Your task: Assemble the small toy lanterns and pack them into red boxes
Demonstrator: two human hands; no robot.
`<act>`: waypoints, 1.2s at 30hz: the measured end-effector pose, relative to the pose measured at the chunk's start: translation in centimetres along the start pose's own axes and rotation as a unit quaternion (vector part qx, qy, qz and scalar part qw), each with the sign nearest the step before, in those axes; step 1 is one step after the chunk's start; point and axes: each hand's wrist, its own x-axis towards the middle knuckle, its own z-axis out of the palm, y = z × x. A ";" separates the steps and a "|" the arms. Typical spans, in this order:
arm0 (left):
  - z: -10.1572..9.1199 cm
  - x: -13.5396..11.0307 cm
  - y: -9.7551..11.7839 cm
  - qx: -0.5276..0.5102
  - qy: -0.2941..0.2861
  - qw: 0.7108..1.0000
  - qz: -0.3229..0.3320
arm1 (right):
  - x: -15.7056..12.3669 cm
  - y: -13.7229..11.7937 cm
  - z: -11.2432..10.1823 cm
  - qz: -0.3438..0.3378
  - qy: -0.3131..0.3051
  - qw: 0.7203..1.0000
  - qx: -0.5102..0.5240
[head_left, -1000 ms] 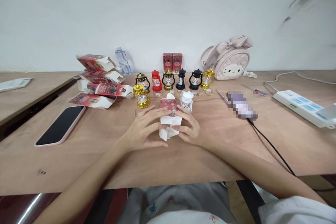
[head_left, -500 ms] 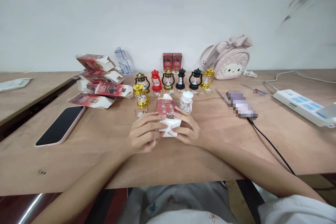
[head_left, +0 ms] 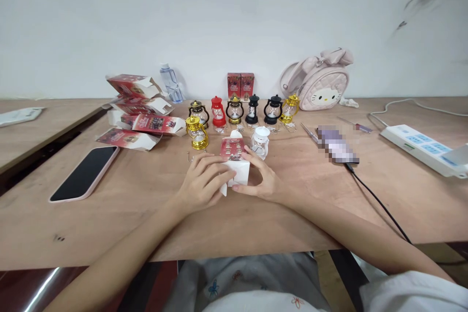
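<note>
Both hands on the small red-and-white box [head_left: 235,163]: left hand [head_left: 203,181] wraps its left side, right hand [head_left: 262,178] grips its right side, white lantern [head_left: 260,142] just beyond the right hand's fingertips, gold lantern [head_left: 197,132] beyond the left hand.

Left hand [head_left: 204,181], right hand [head_left: 262,181] meet mid-front, fingers curled gripping, forearms converging.

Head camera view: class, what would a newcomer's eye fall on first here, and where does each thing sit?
First, the left hand and right hand gripping a small red-and-white box at the middle of the wooden table. Just behind stands a row of little lanterns in gold, red, black and white, with a pink cat-face bag by the wall to the right and opened red boxes piled to the left.
</note>
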 end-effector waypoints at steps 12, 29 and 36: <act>-0.5 0.0 -0.7 -0.087 0.051 0.994 0.050 | 0.0 0.5 -0.3 -0.029 0.000 1.000 0.007; -1.6 0.0 -2.1 0.125 -0.024 0.981 0.149 | 0.3 0.8 -0.3 -0.080 -0.002 0.997 0.002; -1.7 0.3 -2.2 0.109 -0.001 0.978 0.177 | 0.3 0.7 -0.3 -0.052 -0.014 0.998 0.014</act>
